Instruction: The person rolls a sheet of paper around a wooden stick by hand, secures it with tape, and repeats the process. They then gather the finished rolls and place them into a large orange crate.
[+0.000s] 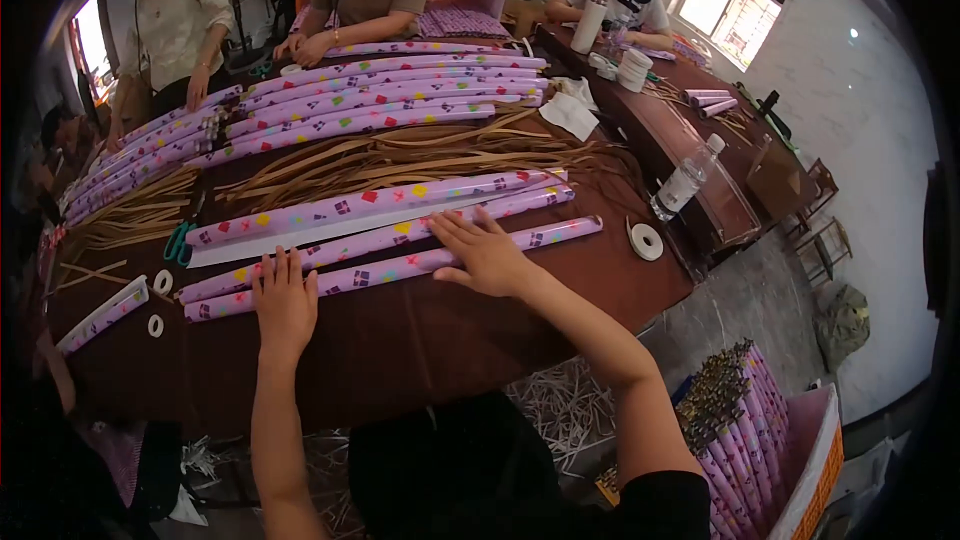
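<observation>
Pressing flat with spread fingers, the left hand [284, 302] and right hand [484, 255] rest on a long purple wrapped tube [400, 265] at the frame's centre, gripping nothing. Printed with small coloured shapes, the tube lies on the dark surface [400, 340], its long axis running lower left to upper right.

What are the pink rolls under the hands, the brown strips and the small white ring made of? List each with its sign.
Pink rolls: likely glossy printed paper; highlights along the surface, coloured pattern.
Brown strips: probably matte paper or leaf strips; thin, flat, curling ends.
White ring: looks like a tape roll; flat wound band, open centre.
</observation>
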A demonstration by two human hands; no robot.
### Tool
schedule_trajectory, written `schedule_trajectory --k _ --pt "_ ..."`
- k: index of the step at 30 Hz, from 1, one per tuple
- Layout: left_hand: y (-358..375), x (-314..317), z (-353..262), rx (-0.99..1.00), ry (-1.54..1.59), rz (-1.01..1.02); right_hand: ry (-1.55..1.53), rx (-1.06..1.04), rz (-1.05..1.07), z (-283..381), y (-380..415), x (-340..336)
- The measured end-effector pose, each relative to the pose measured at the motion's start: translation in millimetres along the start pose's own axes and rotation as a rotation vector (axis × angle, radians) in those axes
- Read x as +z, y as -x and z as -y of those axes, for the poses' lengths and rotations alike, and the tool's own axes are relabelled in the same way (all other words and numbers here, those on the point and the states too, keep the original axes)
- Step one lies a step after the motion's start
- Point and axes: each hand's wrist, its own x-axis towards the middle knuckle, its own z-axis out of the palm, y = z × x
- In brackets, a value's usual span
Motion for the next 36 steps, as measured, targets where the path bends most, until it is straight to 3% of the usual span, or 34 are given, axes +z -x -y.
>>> schedule_trajectory --k 8,18,20,25,31,34,36 --pt "-0.9 -1.0 -1.2 -0.019 0.021 0.015 0.181 0.366 0.081 -113.1 90.4 -33.7" --pt "-1.1 2.1 0.5 -0.017 0.034 -0.005 0.191 0.421 -0.043 -120.0 96.2 -18.9" --pt "-0.3 2.8 1.2 -0.013 0.024 -0.007 0.282 0.555 -0.1 -124.6 101.9 -14.1" --pt "0.4 -2.3 -2.2 -0.022 0.011 0.006 0.275 0.623 -0.236 -115.7 93.5 -11.1" --pt "1.8 3.5 -0.3 0.007 0.027 -0.072 0.226 0.281 -0.281 -76.5 60.8 -12.9" --pt "1.5 3.7 5.1 0.025 0.071 -0.092 0.099 0.347 -0.117 -83.8 59.5 -10.6" --pt "2.7 -2.5 6.5 -0.098 0.171 -0.078 0.111 0.337 -0.088 -85.0 59.8 -12.0"
